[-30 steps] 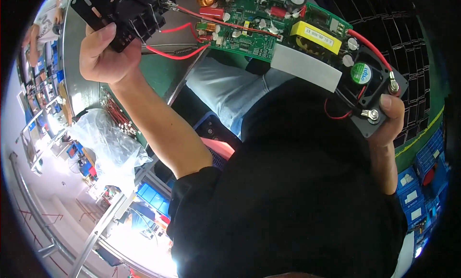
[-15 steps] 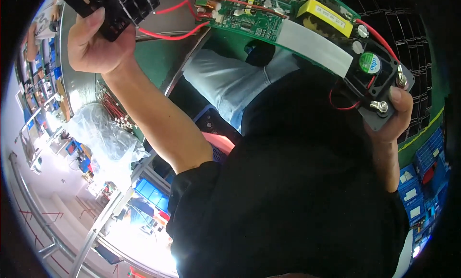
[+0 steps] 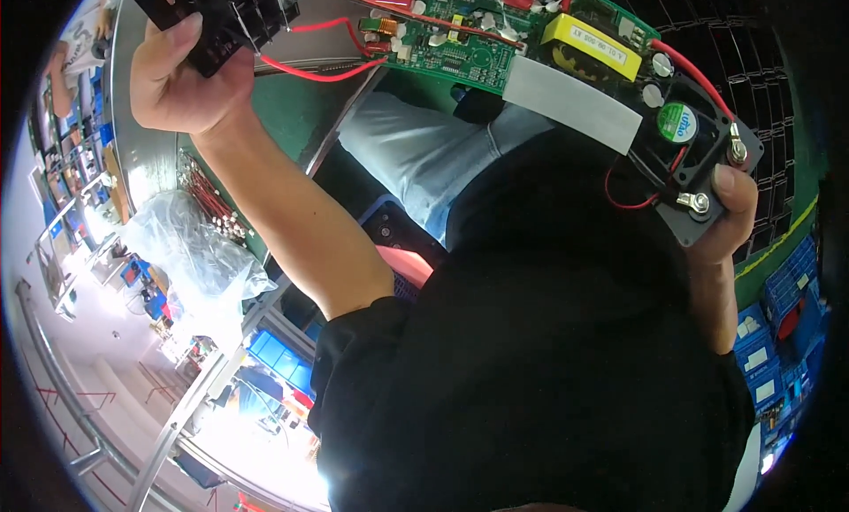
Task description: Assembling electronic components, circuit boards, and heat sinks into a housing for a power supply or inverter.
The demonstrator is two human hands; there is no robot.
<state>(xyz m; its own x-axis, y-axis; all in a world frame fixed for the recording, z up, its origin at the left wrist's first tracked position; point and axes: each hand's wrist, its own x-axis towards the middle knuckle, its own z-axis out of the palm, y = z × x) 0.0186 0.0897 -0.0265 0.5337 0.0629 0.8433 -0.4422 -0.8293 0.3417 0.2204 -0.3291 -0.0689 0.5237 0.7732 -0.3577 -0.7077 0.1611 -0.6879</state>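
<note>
One green circuit board [image 3: 451, 61]: held up across the top of the frame, between the left hand [image 3: 190, 87] and right hand [image 3: 730, 216], well apart.
Black panel [image 3: 217, 26]: gripped by the left hand, upper left, linked to the board by red wires [image 3: 327, 75].
Dark end plate [image 3: 683, 222]: clamped in the right hand, at the right.
Green-centred fan [image 3: 676, 125]: seen next to the end plate.

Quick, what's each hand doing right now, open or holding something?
Left hand: closed, holding the black panel.
Right hand: closed, holding the dark gray plate by the fan.
</note>
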